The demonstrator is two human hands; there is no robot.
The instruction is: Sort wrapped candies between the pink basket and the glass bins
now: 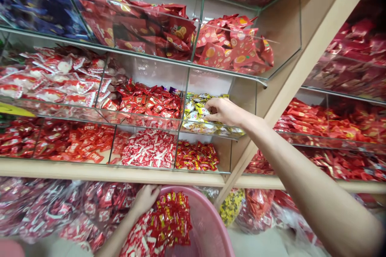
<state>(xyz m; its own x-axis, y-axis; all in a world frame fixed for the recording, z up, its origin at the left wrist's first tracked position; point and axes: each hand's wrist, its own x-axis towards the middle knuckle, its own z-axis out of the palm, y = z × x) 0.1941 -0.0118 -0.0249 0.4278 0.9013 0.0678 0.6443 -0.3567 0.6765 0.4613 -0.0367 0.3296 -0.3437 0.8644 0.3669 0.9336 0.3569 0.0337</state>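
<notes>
My right hand (222,111) reaches into a clear-fronted compartment of small yellow-and-white wrapped candies (194,108). Its thumb and fingers are bent and apart above the candies, with nothing visible between them. Down below, my left hand (146,199) holds the far left rim of a pink plastic basket (211,213); its fingertips are partly hidden. Inside the basket are red-and-yellow candy packets (173,219) in joined strips, and red-and-white wrapped candies (138,235) beside my left forearm.
Clear dividers split the shelves into bins of red candies (147,102), red-and-white candies (149,148) and larger red packets (223,44). A slanting wooden post (280,100) stands right of my hand. Bagged candies (232,205) lie under the wooden ledge (75,170).
</notes>
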